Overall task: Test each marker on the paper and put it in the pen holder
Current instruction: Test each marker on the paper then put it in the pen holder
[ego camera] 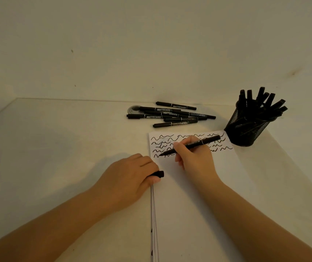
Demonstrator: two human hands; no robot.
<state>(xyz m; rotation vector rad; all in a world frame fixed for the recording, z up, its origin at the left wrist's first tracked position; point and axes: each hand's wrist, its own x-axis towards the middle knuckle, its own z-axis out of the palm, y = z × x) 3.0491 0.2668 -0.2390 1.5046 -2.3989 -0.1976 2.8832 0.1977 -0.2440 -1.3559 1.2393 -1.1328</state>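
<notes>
Nearest to the person, the left hand (132, 178) lies at the left edge of the paper (204, 195), its fingers curled around the black cap (159, 174), of which only the end shows past the fingertips. Just beyond it, the right hand (193, 157) pinches the marker (191, 145) in a writing grip, fingers closed tightly around the barrel, and the tip touches the paper at the left end of the lowest wavy line. The risk I see here is smearing: the right palm rests below the grip on the sheet, and if it slides over fresh ink, the marks can smudge. The cap can also slip out of the left hand, because the hold on it is mostly hidden and I cannot tell how firm it is. Beyond the grip, to the right, stands the mesh pen holder (246, 129), already crowded with markers, so the next one may catch on them. Farther, behind the paper, a pile of untested markers (170, 115) lies on the table (56, 138), about 6 of them.
</notes>
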